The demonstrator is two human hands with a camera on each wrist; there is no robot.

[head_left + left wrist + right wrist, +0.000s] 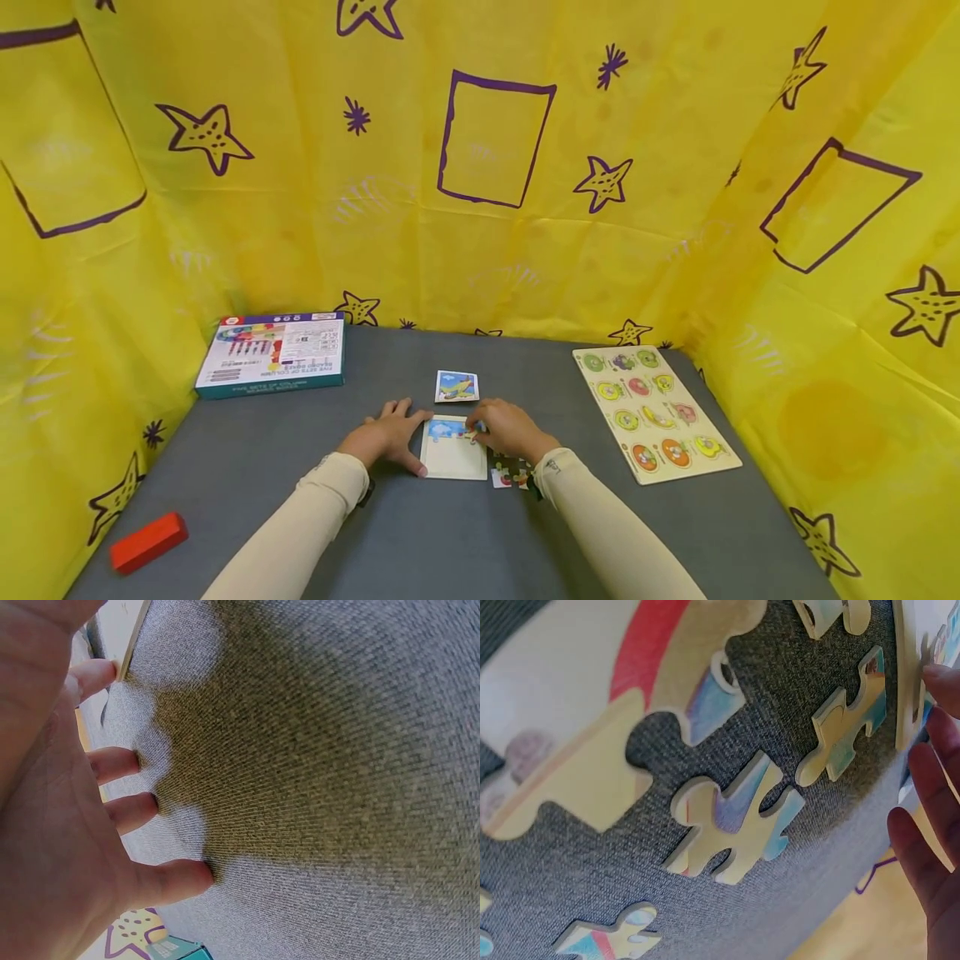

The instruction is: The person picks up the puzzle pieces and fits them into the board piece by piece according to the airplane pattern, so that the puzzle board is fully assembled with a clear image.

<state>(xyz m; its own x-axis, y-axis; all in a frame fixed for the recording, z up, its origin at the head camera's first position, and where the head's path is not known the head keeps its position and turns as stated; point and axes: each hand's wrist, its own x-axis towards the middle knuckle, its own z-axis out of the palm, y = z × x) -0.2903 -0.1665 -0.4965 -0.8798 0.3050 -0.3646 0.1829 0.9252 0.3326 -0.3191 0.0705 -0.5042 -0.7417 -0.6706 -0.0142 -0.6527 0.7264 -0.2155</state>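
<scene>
A shallow, pale puzzle tray [453, 463] lies in front of me, with blue sky pieces [446, 428] fitted along its far side. My left hand [385, 437] is spread at the tray's left edge; in the left wrist view one fingertip [103, 673] touches the rim while the others rest on the cloth. At the tray's far right corner, my right hand [512, 427] pinches a small puzzle piece [474, 428], mostly hidden by the fingers. Several loose puzzle pieces [735, 817] lie on the cloth under the right wrist.
Just beyond the tray sits a small airplane picture [457, 386]. A flat fruit puzzle board [626, 447] lies at the right. At the back left is a boxed set [273, 354], and a red block [148, 542] rests near left. Yellow curtains [300, 225] surround the grey table [600, 533].
</scene>
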